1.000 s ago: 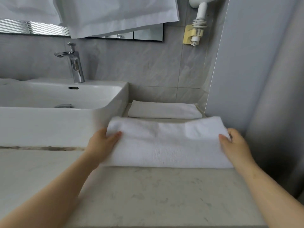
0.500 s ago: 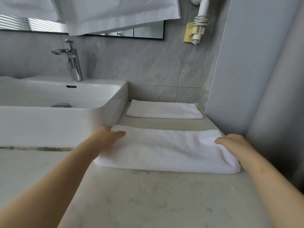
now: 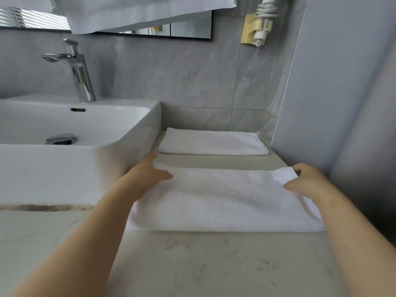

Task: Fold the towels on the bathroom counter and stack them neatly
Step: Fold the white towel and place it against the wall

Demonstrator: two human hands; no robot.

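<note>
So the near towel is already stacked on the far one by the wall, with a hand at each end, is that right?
Not quite. The head view shows the near towel lying on the counter, apart from the far towel, with bare counter between them. The left hand and right hand are at its ends.

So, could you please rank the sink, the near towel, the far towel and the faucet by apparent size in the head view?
1. sink
2. near towel
3. far towel, though its distance from the camera may shrink it; the two towels could match
4. faucet
</note>
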